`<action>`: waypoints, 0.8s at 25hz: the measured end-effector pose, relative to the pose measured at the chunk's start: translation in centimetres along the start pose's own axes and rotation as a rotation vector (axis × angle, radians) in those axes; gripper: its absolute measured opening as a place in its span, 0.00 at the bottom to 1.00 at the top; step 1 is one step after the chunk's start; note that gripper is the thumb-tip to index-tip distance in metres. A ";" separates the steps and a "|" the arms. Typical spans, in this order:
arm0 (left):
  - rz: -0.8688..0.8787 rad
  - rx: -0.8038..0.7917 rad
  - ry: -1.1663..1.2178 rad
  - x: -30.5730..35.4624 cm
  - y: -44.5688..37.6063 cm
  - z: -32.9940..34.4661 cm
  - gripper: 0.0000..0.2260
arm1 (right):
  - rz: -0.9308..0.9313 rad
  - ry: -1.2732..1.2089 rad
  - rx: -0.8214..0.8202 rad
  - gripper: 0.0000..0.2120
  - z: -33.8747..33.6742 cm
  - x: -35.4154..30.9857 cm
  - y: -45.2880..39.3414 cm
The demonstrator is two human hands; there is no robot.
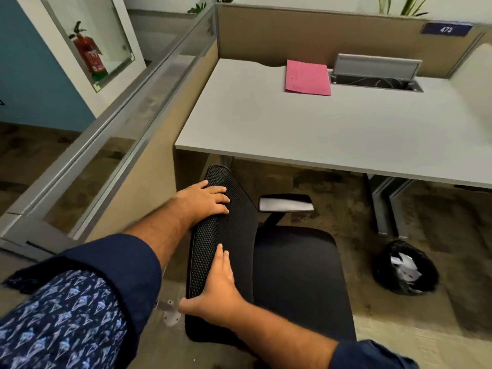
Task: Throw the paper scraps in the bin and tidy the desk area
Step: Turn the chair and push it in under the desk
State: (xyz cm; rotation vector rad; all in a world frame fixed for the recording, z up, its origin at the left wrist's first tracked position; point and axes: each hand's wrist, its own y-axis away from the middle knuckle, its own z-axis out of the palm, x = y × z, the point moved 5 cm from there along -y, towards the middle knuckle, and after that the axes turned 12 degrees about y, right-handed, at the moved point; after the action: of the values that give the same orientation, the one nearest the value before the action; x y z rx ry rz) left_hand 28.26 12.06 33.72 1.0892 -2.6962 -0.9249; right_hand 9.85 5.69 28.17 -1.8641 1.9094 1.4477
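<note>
**Paper scraps in the bin, both hands on the chair back**

Paper scraps (404,267) lie as white crumpled pieces inside a round bin (383,272) lined with a black bag, which stands on the carpet to the right of the office chair and just in front of the grey desk legs (383,209). The bin is well apart from both hands, off to their right.

Both hands rest on the black mesh backrest (213,235) of the chair. The left hand (206,199) lies near the top of the backrest, palm down, fingers spread slightly and curled over the edge of the mesh. The right hand (215,288) sits lower on the same backrest, fingers extended flat along the mesh and thumb hooked round the outer edge near the bottom. Neither hand carries anything besides the backrest.

The chair's black seat (298,283) sits to the right of the backrest, with one armrest (286,203) beyond it, toward the desk. The white desk (306,129) stands beyond the chair, its front edge above the armrest. On the desk, well beyond the hands, lies a pink folder (307,77), touching the left end of an open cable tray (375,82) whose grey lid stands raised. A beige partition (319,30) runs behind the desk.
</note>
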 end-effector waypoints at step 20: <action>-0.183 0.170 0.227 21.7 -10.2 -8.5 0.47 | -0.020 0.286 -0.248 0.67 -22.2 23.6 11.1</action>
State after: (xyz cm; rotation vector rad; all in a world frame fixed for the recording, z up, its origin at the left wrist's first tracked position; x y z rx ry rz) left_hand 20.78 -12.23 31.88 1.4001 -2.5574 -0.5590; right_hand 6.52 -28.32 30.71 -2.3060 1.8905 1.5450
